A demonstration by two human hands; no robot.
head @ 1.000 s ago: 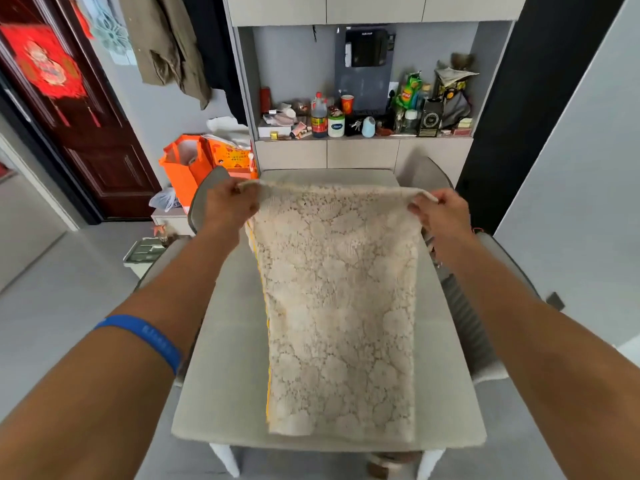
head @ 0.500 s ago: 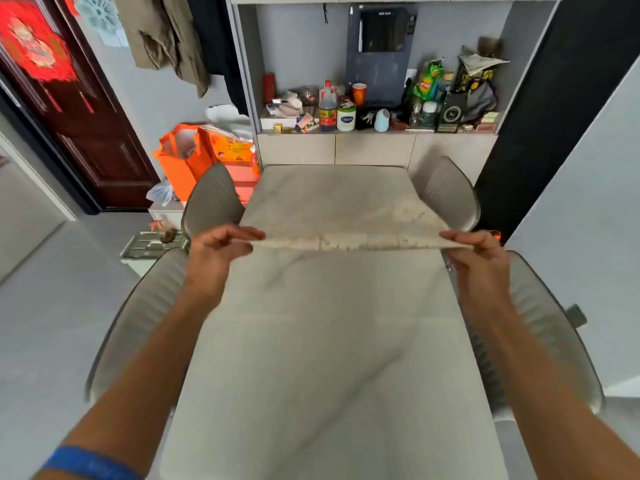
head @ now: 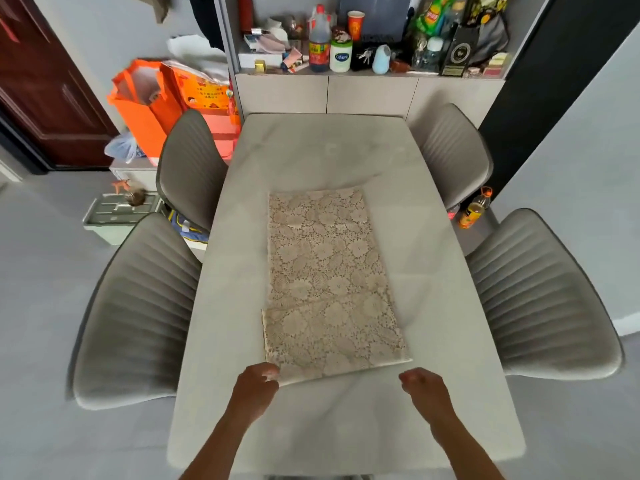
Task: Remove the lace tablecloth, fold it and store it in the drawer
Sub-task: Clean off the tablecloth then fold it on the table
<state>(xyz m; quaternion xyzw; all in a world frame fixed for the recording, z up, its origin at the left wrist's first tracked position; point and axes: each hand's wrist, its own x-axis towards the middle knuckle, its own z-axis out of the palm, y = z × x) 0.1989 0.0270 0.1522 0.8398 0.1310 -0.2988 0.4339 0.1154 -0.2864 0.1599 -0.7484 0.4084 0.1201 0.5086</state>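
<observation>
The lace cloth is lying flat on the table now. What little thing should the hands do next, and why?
Probably fold it once more. The lace tablecloth lies as a long strip on the table, likely too long for a drawer. The left hand touches its near left corner; the right hand sits curled just off the right corner, so it should likely pinch that corner first.

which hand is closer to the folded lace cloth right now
Left. The left hand touches the near left corner of the lace tablecloth; the right hand sits just off its near right corner, apart from it.
</observation>
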